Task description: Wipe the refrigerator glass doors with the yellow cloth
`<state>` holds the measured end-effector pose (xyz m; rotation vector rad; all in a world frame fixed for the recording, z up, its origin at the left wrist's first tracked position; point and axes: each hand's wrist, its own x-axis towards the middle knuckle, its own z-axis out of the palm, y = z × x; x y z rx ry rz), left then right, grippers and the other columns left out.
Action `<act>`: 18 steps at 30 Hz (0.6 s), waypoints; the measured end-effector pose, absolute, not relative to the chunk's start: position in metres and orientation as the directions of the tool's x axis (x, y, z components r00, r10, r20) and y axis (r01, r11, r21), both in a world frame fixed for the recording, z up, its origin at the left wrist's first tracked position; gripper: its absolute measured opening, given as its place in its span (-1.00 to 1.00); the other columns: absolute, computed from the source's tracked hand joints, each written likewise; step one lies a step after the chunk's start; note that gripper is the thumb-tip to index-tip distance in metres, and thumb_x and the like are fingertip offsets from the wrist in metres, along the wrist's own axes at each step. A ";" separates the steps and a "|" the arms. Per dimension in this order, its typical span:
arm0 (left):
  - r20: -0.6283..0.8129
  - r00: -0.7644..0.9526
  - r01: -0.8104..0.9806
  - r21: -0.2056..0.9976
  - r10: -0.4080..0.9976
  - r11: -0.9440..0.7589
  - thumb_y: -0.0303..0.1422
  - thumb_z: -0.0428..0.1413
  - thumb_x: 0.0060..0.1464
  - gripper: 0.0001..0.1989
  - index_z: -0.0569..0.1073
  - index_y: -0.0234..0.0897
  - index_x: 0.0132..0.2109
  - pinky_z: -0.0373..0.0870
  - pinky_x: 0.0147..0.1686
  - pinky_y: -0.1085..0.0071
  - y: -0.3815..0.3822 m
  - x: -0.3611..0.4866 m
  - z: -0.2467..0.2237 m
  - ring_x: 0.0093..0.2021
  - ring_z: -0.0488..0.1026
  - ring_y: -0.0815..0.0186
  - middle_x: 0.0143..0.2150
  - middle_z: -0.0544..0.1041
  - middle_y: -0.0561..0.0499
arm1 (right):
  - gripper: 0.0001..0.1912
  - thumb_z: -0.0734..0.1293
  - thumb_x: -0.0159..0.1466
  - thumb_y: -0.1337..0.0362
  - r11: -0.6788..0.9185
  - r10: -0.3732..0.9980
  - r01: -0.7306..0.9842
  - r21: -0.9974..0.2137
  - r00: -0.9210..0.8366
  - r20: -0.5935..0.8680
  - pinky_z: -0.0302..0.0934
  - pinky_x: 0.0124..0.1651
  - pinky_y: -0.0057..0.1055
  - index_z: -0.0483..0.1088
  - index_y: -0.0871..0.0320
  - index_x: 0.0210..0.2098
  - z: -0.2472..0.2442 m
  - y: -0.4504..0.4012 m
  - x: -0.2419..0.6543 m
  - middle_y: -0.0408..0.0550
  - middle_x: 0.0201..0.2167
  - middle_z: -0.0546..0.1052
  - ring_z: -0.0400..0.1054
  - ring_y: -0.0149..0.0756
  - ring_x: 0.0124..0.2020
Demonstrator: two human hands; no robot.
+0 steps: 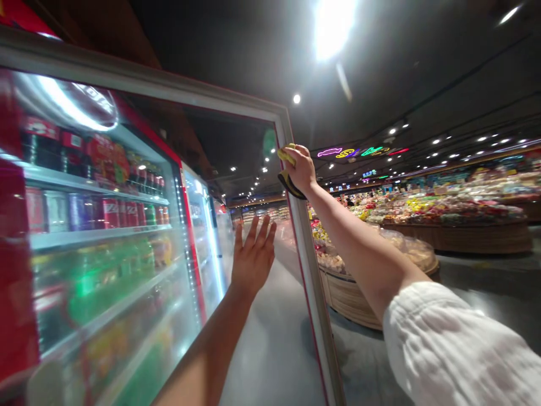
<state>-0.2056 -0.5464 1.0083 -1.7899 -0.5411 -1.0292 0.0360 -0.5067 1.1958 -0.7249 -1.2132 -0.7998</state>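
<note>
A glass refrigerator door with a grey frame (pixel 310 270) stands open in front of me. My right hand (pixel 303 168) is up at the frame's outer edge near the top corner, its fingers wrapped round a yellow and dark cloth (pixel 287 155). The cloth lies against the frame. Lower and to the left, my left hand (pixel 253 256) is held up before the glass with fingers spread and nothing in it. Whether its palm touches the pane I cannot tell.
At left, lit cooler shelves (pixel 101 237) hold bottles and cans, blurred behind the glass. More lit coolers (pixel 203 220) run beyond. To the right, round wood-sided display stands (pixel 355 299) carry heaped packaged goods over a grey floor (pixel 359 361).
</note>
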 end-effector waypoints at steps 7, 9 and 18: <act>0.842 0.536 0.723 -0.498 -0.067 -0.479 -0.40 -0.04 0.36 -0.37 0.05 -0.16 0.50 -0.36 0.51 -0.15 -0.551 -0.204 1.009 0.54 -0.09 0.05 0.53 0.04 -0.03 | -0.53 0.34 0.29 0.29 0.604 -0.163 0.797 -0.011 0.137 0.977 0.18 0.42 -0.04 0.45 0.05 0.19 1.146 -0.516 0.042 0.03 0.24 0.47 0.29 -0.12 0.31; 0.847 0.528 0.716 -0.481 -0.057 -0.506 -0.40 -0.03 0.35 -0.35 0.02 -0.12 0.51 -0.34 0.51 -0.17 -0.551 -0.203 1.009 0.54 -0.09 0.06 0.53 0.04 -0.02 | -0.55 0.33 0.30 0.29 0.627 -0.183 0.779 0.012 0.132 0.974 0.21 0.41 -0.05 0.46 0.05 0.18 1.118 -0.521 0.041 0.03 0.22 0.48 0.32 -0.13 0.30; 0.848 0.530 0.697 -0.451 -0.023 -0.558 -0.40 -0.04 0.34 -0.36 0.05 -0.10 0.51 -0.45 0.51 -0.13 -0.553 -0.201 1.009 0.56 -0.15 0.08 0.53 0.05 -0.01 | -0.62 0.27 0.35 0.35 0.603 -0.183 0.797 -0.038 0.184 0.966 0.30 0.35 -0.06 0.51 0.04 0.12 1.018 -0.547 0.019 0.05 0.25 0.45 0.35 -0.13 0.28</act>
